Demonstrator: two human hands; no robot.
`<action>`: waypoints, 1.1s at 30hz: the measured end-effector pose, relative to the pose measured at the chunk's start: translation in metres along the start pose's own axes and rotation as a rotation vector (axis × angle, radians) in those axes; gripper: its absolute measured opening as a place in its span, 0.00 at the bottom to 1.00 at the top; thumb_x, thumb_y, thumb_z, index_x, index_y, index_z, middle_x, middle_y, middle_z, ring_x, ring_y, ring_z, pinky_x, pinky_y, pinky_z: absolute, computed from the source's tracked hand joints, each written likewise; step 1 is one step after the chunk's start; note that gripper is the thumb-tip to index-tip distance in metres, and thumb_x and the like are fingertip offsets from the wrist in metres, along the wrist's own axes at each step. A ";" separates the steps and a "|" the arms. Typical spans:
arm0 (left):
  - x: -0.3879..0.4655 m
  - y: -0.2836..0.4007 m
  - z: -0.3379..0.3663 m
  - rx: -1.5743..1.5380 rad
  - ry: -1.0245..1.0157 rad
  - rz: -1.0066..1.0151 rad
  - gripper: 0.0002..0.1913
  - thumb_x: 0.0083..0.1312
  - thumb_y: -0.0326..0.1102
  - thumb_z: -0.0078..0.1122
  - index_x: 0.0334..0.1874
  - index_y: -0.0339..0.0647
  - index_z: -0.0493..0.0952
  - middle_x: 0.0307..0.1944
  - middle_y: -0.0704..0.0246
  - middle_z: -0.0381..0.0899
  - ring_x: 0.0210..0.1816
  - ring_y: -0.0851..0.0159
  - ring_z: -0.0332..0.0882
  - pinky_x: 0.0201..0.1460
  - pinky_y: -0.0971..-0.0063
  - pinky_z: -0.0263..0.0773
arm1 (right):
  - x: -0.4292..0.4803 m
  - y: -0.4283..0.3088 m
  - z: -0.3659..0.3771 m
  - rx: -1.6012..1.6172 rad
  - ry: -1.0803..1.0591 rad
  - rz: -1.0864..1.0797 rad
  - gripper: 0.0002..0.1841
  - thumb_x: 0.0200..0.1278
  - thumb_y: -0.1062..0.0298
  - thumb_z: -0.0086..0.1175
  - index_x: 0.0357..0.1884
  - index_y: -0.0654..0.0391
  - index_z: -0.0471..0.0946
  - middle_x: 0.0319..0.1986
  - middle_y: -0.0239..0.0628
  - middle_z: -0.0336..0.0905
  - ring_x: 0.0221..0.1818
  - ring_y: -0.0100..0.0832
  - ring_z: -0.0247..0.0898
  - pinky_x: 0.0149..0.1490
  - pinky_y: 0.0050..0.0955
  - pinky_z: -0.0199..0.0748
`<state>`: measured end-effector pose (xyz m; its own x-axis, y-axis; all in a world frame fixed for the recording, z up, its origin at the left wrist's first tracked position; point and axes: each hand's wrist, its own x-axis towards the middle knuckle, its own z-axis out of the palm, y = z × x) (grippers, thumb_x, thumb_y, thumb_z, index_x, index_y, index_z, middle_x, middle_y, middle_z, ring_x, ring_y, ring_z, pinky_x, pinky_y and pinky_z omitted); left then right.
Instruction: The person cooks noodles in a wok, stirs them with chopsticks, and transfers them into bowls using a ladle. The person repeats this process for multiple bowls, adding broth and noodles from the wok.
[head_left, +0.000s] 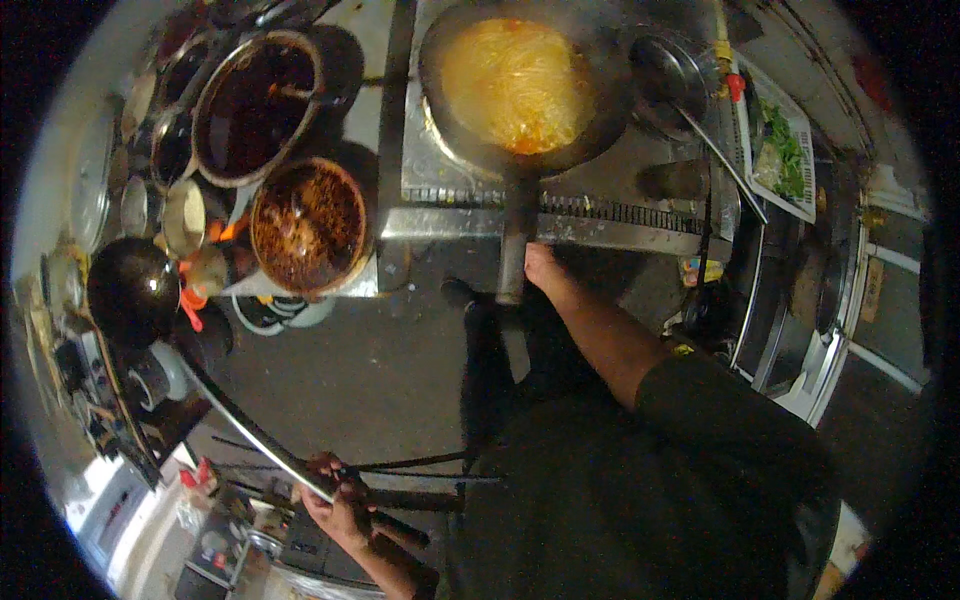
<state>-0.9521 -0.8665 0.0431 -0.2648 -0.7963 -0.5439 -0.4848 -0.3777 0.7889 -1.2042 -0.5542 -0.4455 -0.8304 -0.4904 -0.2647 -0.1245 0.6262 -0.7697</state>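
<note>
My left hand (334, 502), at the lower left, is shut on the long metal handle of a ladle (240, 427). The ladle's dark round bowl (135, 292) is at the far left, beside the seasoning containers. A wok (450, 146) on the stove holds noodles in yellow-orange broth (517, 82), with haze over it. Its thick handle (512, 262) points towards me. My right hand (544, 270) is against the right side of this handle; its fingers are mostly hidden, so its grip cannot be made out.
Left of the stove (450, 221) stand a large pot of dark liquid (255, 112), a bowl of reddish chilli oil (307, 225) and several smaller containers. On the right are a second pan (667, 82), a long metal rod and a white basket of leafy greens (784, 150).
</note>
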 end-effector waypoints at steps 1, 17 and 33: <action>0.002 0.001 0.001 0.004 -0.024 0.064 0.19 0.55 0.31 0.65 0.46 0.37 0.67 0.40 0.64 0.70 0.18 0.74 0.69 0.11 0.84 0.64 | -0.001 0.005 0.001 0.095 -0.087 0.297 0.09 0.68 0.74 0.51 0.45 0.62 0.80 0.49 0.41 0.80 0.55 0.43 0.73 0.59 0.43 0.73; 0.023 0.024 0.056 -0.143 -0.443 0.180 0.18 0.55 0.23 0.62 0.46 0.35 0.67 0.42 0.61 0.70 0.22 0.71 0.73 0.13 0.83 0.69 | 0.017 -0.041 -0.010 1.917 0.136 0.704 0.08 0.68 0.67 0.51 0.44 0.53 0.79 0.33 0.31 0.81 0.40 0.29 0.77 0.56 0.33 0.71; -0.008 0.052 0.142 -0.531 -0.514 0.083 0.15 0.61 0.20 0.57 0.49 0.36 0.68 0.47 0.59 0.71 0.31 0.69 0.78 0.15 0.85 0.73 | -0.060 -0.357 -0.258 0.840 -0.813 -0.256 0.43 0.53 0.66 0.72 0.71 0.55 0.61 0.59 0.44 0.69 0.47 0.29 0.73 0.48 0.28 0.76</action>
<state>-1.0933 -0.8127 0.0476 -0.7030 -0.5594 -0.4391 -0.0124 -0.6077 0.7941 -1.2501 -0.5921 -0.0045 -0.2091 -0.9722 -0.1052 0.4092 0.0107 -0.9124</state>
